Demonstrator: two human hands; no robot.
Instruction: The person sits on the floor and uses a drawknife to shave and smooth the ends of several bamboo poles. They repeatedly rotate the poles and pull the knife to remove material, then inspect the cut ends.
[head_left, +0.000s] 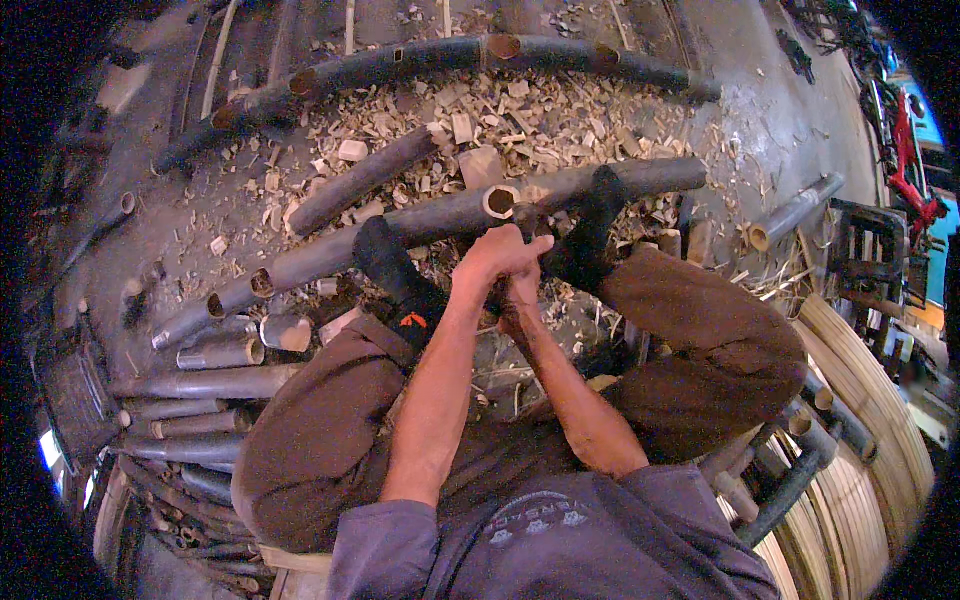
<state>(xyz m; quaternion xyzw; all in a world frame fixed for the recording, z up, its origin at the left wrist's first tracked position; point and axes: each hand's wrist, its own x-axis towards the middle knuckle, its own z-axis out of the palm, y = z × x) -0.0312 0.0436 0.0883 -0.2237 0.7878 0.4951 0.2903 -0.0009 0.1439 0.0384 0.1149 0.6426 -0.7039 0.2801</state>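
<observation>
A long dark bamboo pole [420, 222] lies crosswise in front of me, with several pale-edged holes cut in it. My left hand [491, 254] is closed just on the near side of the middle hole, its thumb pointing right. Against it and partly beneath, my right hand [521, 290] is closed too. What the two hands grip is mostly hidden; a dark shape shows beside the hole, too unclear to name. My feet in black socks [384, 255] press on the pole, one on each side of the hands.
Pale wood chips [560, 130] cover the floor. Beyond them lies another long holed pole [440, 60], and a shorter piece [365, 180] rests between. Several cut poles [215, 383] are stacked at left. Split strips [870, 400] and a dark pipe-like frame [785, 495] stand at right.
</observation>
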